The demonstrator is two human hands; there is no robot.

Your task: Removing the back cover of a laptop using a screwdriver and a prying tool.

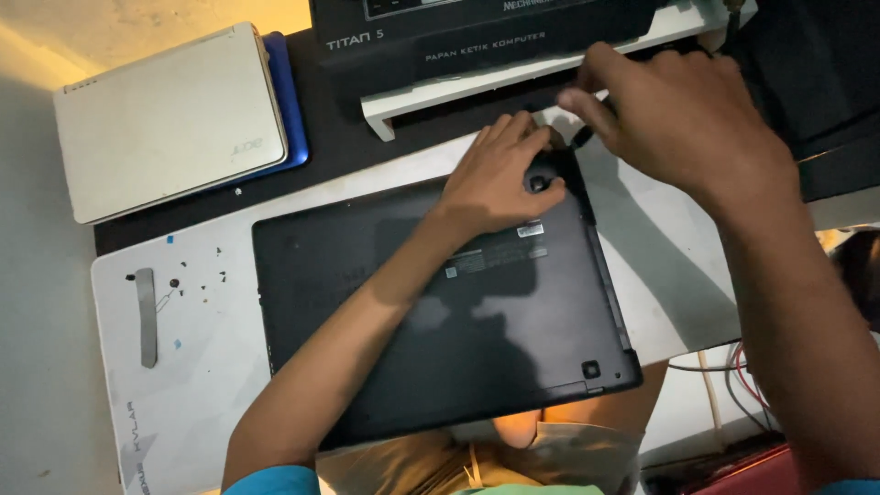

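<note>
You have a black laptop (440,302) lying bottom-up on the white mat (183,385), its near edge overhanging toward you, a round rubber foot (591,368) at its corner.

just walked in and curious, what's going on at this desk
A person has a black laptop lying upside down on a white mat. The left hand presses flat on its far right corner, while the right hand pinches a thin dark tool at that same corner. Small screws and a grey strip lie on the mat to the left. A closed white laptop sits at the back left on top of a blue one.
</note>
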